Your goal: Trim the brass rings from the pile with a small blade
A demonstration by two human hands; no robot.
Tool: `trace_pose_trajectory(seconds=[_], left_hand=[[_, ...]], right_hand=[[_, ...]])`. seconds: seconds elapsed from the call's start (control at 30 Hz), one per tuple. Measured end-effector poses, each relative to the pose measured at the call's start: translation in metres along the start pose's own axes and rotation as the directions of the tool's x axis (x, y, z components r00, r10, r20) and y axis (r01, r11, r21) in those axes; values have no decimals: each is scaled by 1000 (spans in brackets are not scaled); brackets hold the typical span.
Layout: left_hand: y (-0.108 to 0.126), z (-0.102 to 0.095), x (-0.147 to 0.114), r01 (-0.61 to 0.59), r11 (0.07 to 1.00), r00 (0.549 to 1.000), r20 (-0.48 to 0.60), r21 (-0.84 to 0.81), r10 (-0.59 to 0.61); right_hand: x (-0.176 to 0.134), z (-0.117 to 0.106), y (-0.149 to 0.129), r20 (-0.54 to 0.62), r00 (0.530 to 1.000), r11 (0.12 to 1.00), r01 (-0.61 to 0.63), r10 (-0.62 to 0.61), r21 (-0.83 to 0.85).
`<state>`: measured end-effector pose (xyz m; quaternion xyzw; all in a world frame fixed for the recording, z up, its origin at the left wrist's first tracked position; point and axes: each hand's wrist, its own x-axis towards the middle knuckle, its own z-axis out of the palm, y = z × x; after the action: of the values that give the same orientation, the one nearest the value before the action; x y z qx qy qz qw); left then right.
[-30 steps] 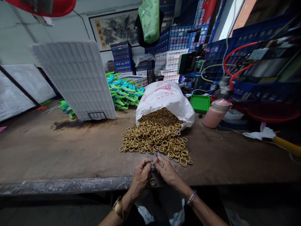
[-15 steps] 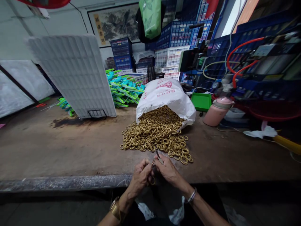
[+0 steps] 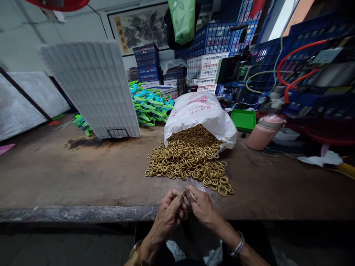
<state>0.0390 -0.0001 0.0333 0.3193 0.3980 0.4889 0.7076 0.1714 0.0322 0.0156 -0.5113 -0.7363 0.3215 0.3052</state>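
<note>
My left hand [image 3: 168,211] is closed, its thumb and fingers pinching a brass-coloured ring [image 3: 182,194]. Another ring [image 3: 185,214] shows below, by its lower fingers. In my right hand [image 3: 204,208] is a small slim tool, perhaps a knife, with a pale part [image 3: 192,195] showing between the fingers; its tip is near the pinched ring. Both hands are close together at the table's front edge. Just beyond them lies a heap of brass-coloured rings [image 3: 185,162], spilling from the mouth of a white woven sack [image 3: 198,112] with red print.
A white ribbed panel [image 3: 94,88] stands on the table [image 3: 83,173] at left, before green and blue plastic pieces [image 3: 151,105]. Toward the right are a green tray [image 3: 244,120], a pink bottle [image 3: 263,133] and red hoses [image 3: 301,79]. Stacked crates [image 3: 206,66] fill the back.
The view has shifted slightly, so the scene sits further right. My right hand has turned the tool: its dark blade-like end stood up before, and now mostly the pale part shows.
</note>
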Motion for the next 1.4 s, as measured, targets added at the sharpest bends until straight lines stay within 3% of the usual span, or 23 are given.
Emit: trace_pose_trajectory(seconds=[0.13,0.27,0.63,0.87,1.07,1.27,1.4], left_hand=[[0,1,1,-40,999,999,-10,34,40],[-5,-2,1,-63,997,998,-10,48,63],[-11,-3,3,-86,993,996,-7,79,87],[-12,-10,-1,-190,971,982,45,146,185],[-1,-8,-4,-100,993,995,17,67,99],[8,-23,-4,-87,991,985,-157,-106,70],[14,-36,-7,-84,977,984,-170,-194,51]], right_hand=[[-7,-1,-7,95,995,985,26,-10,-168],[-9,1,-8,83,996,965,30,-9,-260],[-10,-1,-7,75,997,947,-6,32,-320],[-4,-6,-1,198,980,953,74,-15,-292],[-1,-3,10,69,992,919,-67,102,-389],[-19,6,4,148,988,943,17,34,-333],[-31,19,10,167,986,897,81,-8,-434]])
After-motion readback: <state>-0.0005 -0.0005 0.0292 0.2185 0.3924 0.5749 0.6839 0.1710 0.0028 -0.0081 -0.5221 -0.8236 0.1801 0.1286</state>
